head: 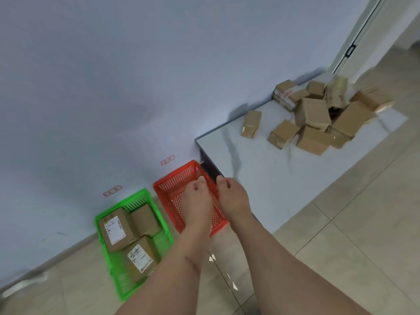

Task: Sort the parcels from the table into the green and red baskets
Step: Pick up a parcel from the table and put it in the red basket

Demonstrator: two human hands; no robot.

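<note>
Several brown cardboard parcels (314, 114) lie heaped at the far right end of a white table (272, 178). A green basket (134, 196) on the floor by the wall holds three parcels (114, 230), two with white labels facing up. Right of it stands a red basket (175, 178) with no parcel visible inside. My left hand (196, 196) and my right hand (230, 193) hang side by side over the red basket, fingers loosely curled, with nothing in them.
Small red-framed labels are stuck on the wall above each basket (167, 160). The floor is beige tile. A door frame (354, 42) stands at the far right behind the table. The table's near corner sits right beside the red basket.
</note>
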